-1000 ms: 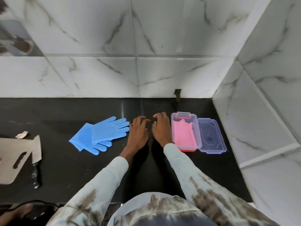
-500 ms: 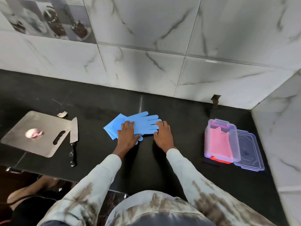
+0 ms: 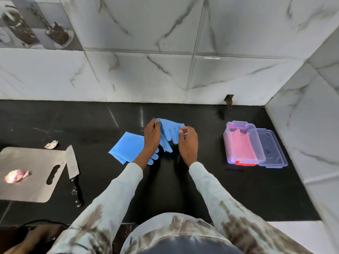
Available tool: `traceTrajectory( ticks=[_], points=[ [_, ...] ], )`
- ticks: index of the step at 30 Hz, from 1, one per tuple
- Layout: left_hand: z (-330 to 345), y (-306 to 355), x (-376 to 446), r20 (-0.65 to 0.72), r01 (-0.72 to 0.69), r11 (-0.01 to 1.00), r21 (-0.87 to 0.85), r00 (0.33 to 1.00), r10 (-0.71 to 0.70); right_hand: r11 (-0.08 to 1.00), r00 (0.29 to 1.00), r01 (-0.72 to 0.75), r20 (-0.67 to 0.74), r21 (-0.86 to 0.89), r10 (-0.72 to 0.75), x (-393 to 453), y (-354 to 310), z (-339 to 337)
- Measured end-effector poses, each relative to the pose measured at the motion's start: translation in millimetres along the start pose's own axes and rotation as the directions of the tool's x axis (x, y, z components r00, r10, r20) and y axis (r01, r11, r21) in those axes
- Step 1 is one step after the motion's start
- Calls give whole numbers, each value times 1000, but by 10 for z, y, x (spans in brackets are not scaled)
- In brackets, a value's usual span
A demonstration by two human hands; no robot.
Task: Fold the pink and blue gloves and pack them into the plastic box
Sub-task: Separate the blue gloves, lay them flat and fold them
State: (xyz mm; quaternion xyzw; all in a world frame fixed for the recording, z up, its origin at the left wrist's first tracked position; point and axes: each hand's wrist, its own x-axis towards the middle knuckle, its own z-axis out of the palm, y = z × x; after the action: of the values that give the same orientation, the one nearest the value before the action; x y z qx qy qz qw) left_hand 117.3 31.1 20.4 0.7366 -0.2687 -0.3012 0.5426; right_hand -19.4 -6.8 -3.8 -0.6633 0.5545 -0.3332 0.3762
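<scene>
Pink gloves (image 3: 241,145) sit packed in the plastic box (image 3: 227,143). My left hand (image 3: 151,136) and right hand (image 3: 188,143) pinch one blue glove (image 3: 169,132), unfolded; the other blue glove (image 3: 126,147) lies beside.

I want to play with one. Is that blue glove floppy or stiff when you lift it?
Probably floppy: the blue glove droops between the left hand and right hand, fingers dangling. Likely light too, since pinches hold it.
</scene>
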Motion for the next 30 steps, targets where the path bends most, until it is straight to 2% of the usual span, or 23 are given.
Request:
traceTrajectory(
  ticks=[3,5,8,10,12,13,15,16,17,20,22,25,28,30],
  points=[
    [208,131,52,73,101,983,-152,993,-91,1000,990,18,-139,3,-18,130,1,-212],
    [331,143,74,127,160,964,-210,983,-136,999,985,-16,-172,52,25,227,11,-348],
    [521,157,62,218,305,881,-361,946,-239,953,964,-122,-194,277,180,285,83,-483],
    [618,134,6,298,402,788,-466,910,-288,916,933,-239,-186,322,309,273,159,-555],
    [701,59,-130,390,497,722,-481,859,-332,851,910,-369,-40,373,412,238,290,-635],
    [725,1,-214,420,533,723,-440,834,-359,778,874,-462,66,426,482,203,314,-671],
    [746,-128,-373,454,560,766,-316,798,-396,557,704,-703,327,442,630,118,353,-743],
    [747,-199,-430,451,559,788,-257,791,-414,489,645,-762,433,424,630,80,392,-769],
    [746,-269,-464,437,557,803,-212,789,-432,461,624,-781,503,422,598,58,439,-784],
    [723,-382,-528,428,556,821,-130,778,-459,416,613,-789,619,452,491,47,579,-836],
    [705,-386,-555,459,541,838,-78,765,-451,460,612,-784,643,417,460,63,603,-882],
    [740,-329,-552,486,470,883,24,766,-421,665,695,-684,546,300,468,99,646,-914],
    [855,-224,-551,498,362,929,76,793,-350,737,773,-610,421,290,474,95,697,-976],
    [926,-184,-553,483,288,953,91,825,-295,780,799,-574,378,250,467,123,712,-1022]
  ],
)
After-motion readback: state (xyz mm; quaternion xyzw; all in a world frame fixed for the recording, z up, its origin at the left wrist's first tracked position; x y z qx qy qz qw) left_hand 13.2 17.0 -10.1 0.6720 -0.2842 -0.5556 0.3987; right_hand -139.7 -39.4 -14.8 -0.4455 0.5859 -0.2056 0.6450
